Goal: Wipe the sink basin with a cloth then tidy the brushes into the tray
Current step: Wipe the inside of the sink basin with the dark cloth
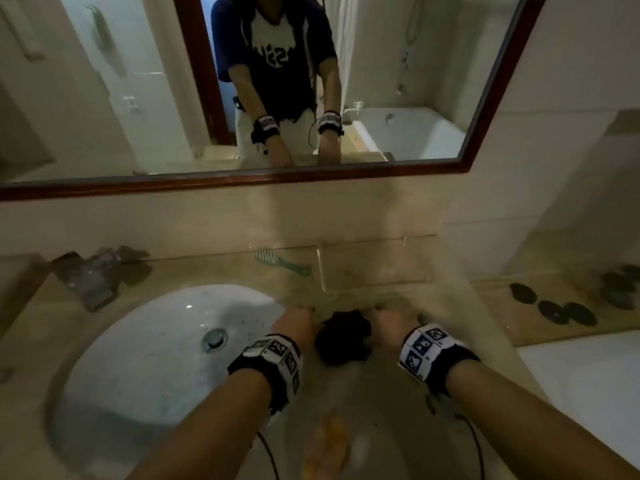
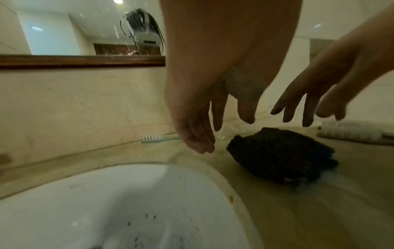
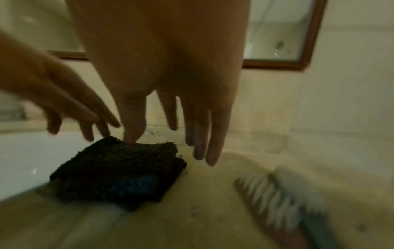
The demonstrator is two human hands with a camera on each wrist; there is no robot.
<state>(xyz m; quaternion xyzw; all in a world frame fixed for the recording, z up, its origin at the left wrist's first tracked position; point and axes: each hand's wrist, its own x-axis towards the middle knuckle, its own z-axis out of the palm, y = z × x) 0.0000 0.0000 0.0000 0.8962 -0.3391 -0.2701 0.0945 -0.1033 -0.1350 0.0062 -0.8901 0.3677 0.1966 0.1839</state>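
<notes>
A folded dark cloth [image 1: 343, 337] lies on the beige counter just right of the white sink basin [image 1: 156, 341]. My left hand [image 1: 294, 320] hangs over the basin rim to the cloth's left, fingers straight and holding nothing [image 2: 224, 131]. My right hand [image 1: 391, 323] hangs to the cloth's right, also holding nothing [image 3: 168, 143]; its thumb tip comes down at the cloth's [image 3: 119, 171] far edge. A white-bristled brush [image 3: 283, 198] lies on the counter right of the cloth. A green toothbrush [image 1: 282, 263] lies by the back wall, next to a clear tray [image 1: 374, 268].
Dark specks dot the basin near the drain [image 1: 214, 339]. A grey tap fitting [image 1: 90, 275] stands at the back left. Several dark round stones [image 1: 554, 310] lie on the counter's right. A wood-framed mirror [image 1: 242, 178] runs above the backsplash. Something orange and blurred [image 1: 332, 434] sits below.
</notes>
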